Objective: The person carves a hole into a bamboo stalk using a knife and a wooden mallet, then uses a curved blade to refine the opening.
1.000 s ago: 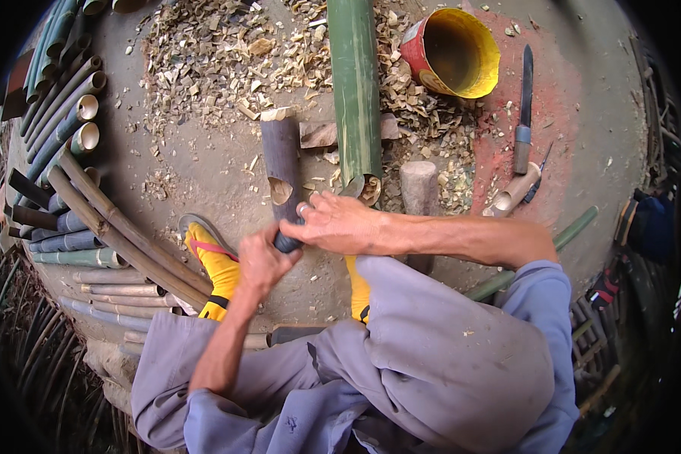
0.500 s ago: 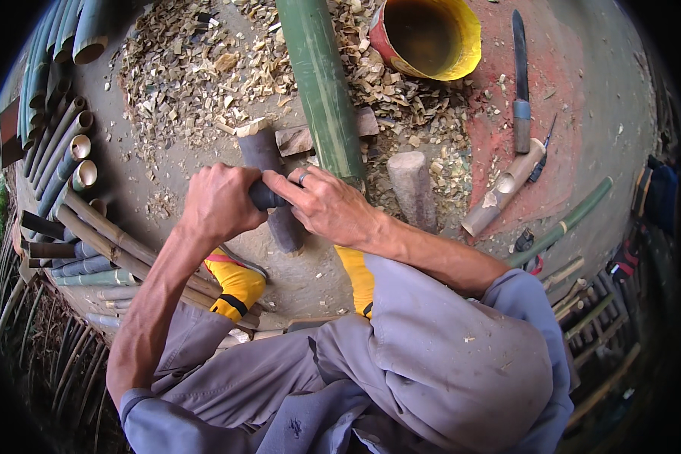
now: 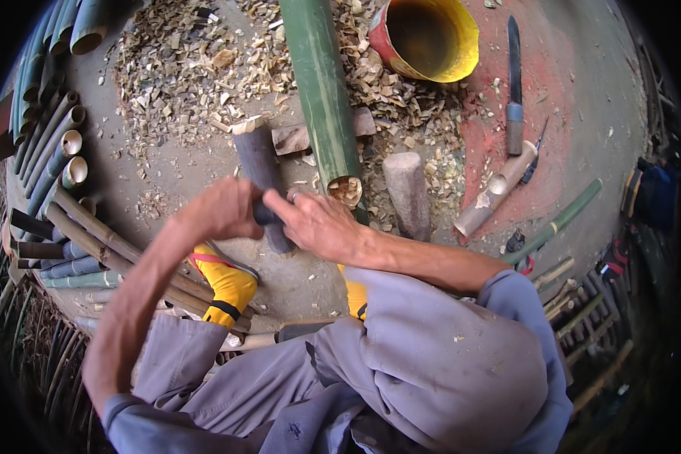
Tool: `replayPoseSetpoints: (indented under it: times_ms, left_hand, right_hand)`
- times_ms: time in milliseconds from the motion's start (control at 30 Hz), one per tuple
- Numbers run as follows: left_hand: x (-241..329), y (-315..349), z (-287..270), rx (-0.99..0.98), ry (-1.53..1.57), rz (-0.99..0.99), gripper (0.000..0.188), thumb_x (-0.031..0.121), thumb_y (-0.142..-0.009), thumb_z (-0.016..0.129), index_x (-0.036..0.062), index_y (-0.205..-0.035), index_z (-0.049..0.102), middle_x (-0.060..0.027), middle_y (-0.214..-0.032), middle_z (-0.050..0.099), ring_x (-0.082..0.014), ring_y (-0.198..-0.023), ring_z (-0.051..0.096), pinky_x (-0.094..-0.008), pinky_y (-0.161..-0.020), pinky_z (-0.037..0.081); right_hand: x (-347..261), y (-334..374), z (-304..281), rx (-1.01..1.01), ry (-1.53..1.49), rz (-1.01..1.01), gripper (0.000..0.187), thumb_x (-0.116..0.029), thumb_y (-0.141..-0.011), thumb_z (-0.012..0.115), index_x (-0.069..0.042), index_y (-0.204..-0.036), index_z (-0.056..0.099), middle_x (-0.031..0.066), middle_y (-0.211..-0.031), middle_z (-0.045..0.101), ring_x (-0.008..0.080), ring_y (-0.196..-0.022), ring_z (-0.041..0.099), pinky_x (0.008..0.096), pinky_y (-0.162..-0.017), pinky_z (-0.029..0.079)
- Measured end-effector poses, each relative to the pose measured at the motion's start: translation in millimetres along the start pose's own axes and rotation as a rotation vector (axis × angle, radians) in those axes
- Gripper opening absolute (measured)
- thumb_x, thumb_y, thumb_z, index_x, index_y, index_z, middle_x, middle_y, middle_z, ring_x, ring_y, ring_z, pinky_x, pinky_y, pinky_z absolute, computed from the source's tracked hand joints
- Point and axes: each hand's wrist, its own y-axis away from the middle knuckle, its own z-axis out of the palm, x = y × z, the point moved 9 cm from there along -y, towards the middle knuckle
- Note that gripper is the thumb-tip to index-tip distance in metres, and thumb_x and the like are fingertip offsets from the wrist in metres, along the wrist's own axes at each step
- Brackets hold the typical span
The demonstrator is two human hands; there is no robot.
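Between my hands is a short dark cylindrical piece (image 3: pixel 264 214), its ends mostly covered by my fingers. My left hand (image 3: pixel 225 207), slightly blurred, is closed round its left side. From the right, my right hand (image 3: pixel 319 219) grips it with the index finger laid across the top. Just behind and below the hands lies a dark, round log (image 3: pixel 258 157) with a pale cut end. To its right, a thick green bamboo pole (image 3: pixel 321 91) reaches toward me over a reddish block (image 3: pixel 290 139), its near cut end beside my right hand.
Wood chips (image 3: pixel 181 83) cover the ground ahead. A yellow-rimmed bucket of murky liquid (image 3: pixel 424 38) stands beyond. A long knife (image 3: pixel 514 91), a notched bamboo piece (image 3: pixel 499 189) and a stone-like stump (image 3: pixel 407 193) lie or stand right. Cut bamboo lengths (image 3: pixel 68 144) are stacked left.
My hands have shifted slightly down within the scene, and my left elbow has swung outward. The cut end of the green bamboo pole now shows above my right hand.
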Motion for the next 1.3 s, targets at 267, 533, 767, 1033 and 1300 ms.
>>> replayPoseSetpoints:
  times_ms: [267,533,767,1033,1300]
  left_hand:
    - [42,40,145,0.291,0.757,-0.278,0.050,0.023,-0.070,0.072,-0.0001,-0.113,0.061,-0.0264,-0.089,0.067,-0.0387,-0.084,0.067,-0.0423,-0.079,0.054]
    - [15,43,41,0.033,0.200,-0.136,0.040,0.031,-0.070,0.071,-0.0045,-0.086,0.064,-0.0238,-0.075,0.067,-0.0396,-0.075,0.067,-0.0425,-0.074,0.055]
    - [61,45,149,0.360,0.942,-0.347,0.030,0.014,-0.071,0.071,-0.0048,-0.094,0.064,-0.0109,-0.071,0.065,-0.0139,-0.061,0.059,-0.0331,-0.062,0.051]
    - [59,51,146,0.532,0.872,-0.310,0.051,0.021,-0.070,0.073,-0.0021,-0.114,0.060,-0.0214,-0.085,0.068,-0.0297,-0.079,0.069,-0.0378,-0.073,0.053]
    - [23,121,88,1.010,1.415,-0.059,0.071,0.014,-0.068,0.079,0.0000,-0.129,0.046,-0.0114,-0.112,0.059,-0.0200,-0.105,0.058,-0.0321,-0.092,0.046]
  right_hand:
    - [-6,56,42,-0.748,0.204,-0.434,0.023,-0.011,-0.085,0.051,-0.014,-0.107,0.046,0.0149,-0.069,0.059,0.0328,-0.058,0.063,0.0431,-0.046,0.049]
    - [-16,18,23,-0.298,0.080,-0.123,0.031,-0.006,-0.082,0.052,-0.010,-0.112,0.046,0.0185,-0.085,0.060,0.0349,-0.083,0.064,0.0464,-0.067,0.052]
    - [-9,57,38,-0.711,0.250,-0.498,0.015,-0.016,-0.085,0.052,-0.013,-0.099,0.048,0.0111,-0.064,0.061,0.0295,-0.067,0.067,0.0411,-0.045,0.050]
    - [-7,61,39,-0.533,0.372,-0.442,0.022,-0.015,-0.079,0.059,-0.012,-0.100,0.051,0.0072,-0.073,0.062,0.0275,-0.076,0.065,0.0389,-0.058,0.054]
    - [-37,42,-12,-0.009,0.124,-0.216,0.032,-0.006,-0.076,0.061,-0.007,-0.106,0.050,0.0123,-0.091,0.057,0.0302,-0.093,0.060,0.0425,-0.080,0.049]
